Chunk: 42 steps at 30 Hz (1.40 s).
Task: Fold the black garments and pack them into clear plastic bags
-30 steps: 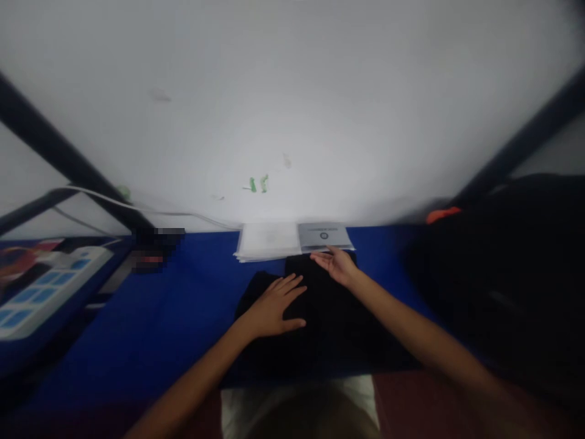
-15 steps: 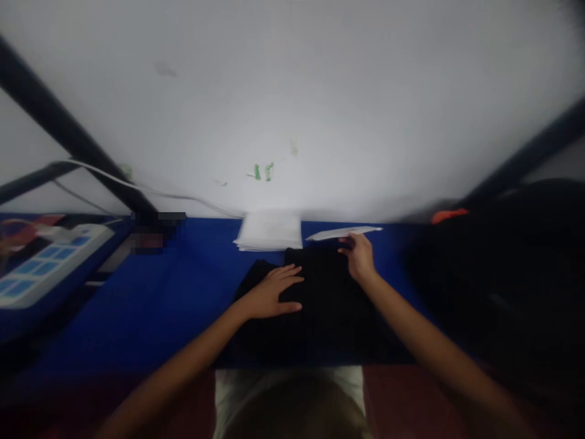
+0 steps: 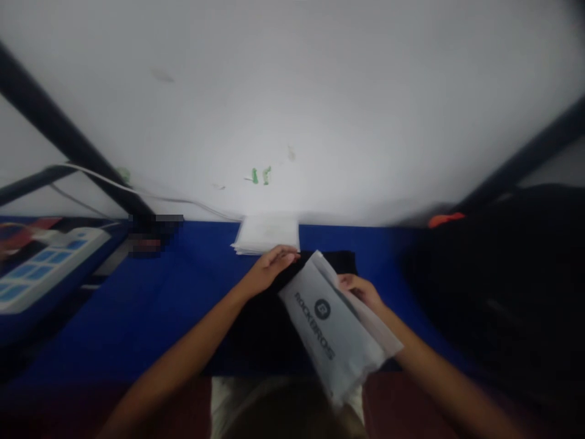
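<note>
A translucent whitish bag [image 3: 315, 323] printed "ROCKBROS" hangs tilted over the black cloth [image 3: 256, 329], which lies on the blue table. At the bag's upper right edge, my right hand [image 3: 361, 291] pinches it. My left hand [image 3: 273, 268] is above the far left part of the cloth, near the front edge of a stack of white bags [image 3: 269, 233]. Its fingers are drawn together, and whether anything small is between them is hidden.
The blue table [image 3: 183, 292] meets a pale wall. At the left are a power strip [image 3: 50, 265] and a white cable [image 3: 183, 200]. A large black item [image 3: 503, 292] and an orange object [image 3: 445, 220] lie at the right.
My right hand has brought the bag from the far side of the table toward me, turning its printed face up. My left hand has moved up off the cloth toward the stack, its fingers drawing together.
</note>
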Tool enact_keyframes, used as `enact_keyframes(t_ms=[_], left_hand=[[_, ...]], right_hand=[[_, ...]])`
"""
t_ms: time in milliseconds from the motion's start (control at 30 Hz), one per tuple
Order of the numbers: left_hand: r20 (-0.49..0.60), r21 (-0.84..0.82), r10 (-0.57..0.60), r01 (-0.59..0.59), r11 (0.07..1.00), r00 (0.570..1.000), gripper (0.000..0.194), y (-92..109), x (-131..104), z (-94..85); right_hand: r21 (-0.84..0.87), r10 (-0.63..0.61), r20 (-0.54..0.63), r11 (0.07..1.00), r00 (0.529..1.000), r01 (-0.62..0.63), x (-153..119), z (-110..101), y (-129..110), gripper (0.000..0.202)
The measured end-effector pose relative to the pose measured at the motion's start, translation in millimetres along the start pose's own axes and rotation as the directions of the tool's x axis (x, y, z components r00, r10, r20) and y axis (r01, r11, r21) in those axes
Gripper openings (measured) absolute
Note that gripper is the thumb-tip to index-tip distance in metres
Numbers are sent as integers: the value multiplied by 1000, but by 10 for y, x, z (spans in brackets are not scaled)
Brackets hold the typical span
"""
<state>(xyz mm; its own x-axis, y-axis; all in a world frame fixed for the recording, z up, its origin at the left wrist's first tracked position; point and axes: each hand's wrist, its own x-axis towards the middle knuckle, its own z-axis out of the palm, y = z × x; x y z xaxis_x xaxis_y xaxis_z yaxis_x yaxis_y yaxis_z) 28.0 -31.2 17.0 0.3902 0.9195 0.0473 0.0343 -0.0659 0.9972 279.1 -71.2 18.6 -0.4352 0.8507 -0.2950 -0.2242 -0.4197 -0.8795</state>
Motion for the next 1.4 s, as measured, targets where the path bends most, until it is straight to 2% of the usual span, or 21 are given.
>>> enact_keyframes(t_ms=[67,133,233,300,400,500,600,700,800,933,1100,1167,1267,1400], left_hand=[[72,134,0,-9,991,997,34,49,22,40],[78,245,16,-34,969,997,30,67,19,80],[31,283,37,-44,958,999,26,46,-2,129],[26,264,9,-15,964,1000,27,25,-15,159],[73,241,-24,6,970,997,29,11,-36,219],[141,266,-32,-7,964,990,30,20,-68,293],[149,313,-5,-43,949,989,29,52,-94,308],[103,401,48,-85,912,994,26,94,-85,192],[-22,454,74,-56,889,997,26,111,-45,-31],[-149,426,94,-21,904,984,28,99,-5,-302],[-254,381,70,33,924,965,30,99,-11,-443],[-265,341,51,44,939,963,31,94,-19,-455],[-233,291,23,47,956,972,33,79,-32,-424],[-181,270,3,47,962,984,33,77,-50,-309]], right_hand=[[17,66,73,998,995,-67,18,81,56,18],[35,92,55,995,994,-94,17,153,99,17],[-4,101,-28,995,994,-101,-16,239,136,11],[-85,85,-37,993,996,-88,-23,283,135,13],[-302,-83,-33,951,996,69,27,327,97,27],[-510,-276,-47,833,960,214,112,341,48,34],[-584,-256,-47,791,965,182,150,342,23,35],[-607,-191,-6,781,982,148,95,355,11,35],[-629,-127,66,765,990,140,-31,358,-4,34],[-667,-56,133,733,990,131,-216,299,9,31],[-661,18,161,744,987,94,-344,218,60,29],[-614,-8,124,785,992,84,-344,216,63,26],[-540,-136,97,825,986,167,-291,241,38,32],[-599,-256,211,729,943,332,-171,288,-2,23]])
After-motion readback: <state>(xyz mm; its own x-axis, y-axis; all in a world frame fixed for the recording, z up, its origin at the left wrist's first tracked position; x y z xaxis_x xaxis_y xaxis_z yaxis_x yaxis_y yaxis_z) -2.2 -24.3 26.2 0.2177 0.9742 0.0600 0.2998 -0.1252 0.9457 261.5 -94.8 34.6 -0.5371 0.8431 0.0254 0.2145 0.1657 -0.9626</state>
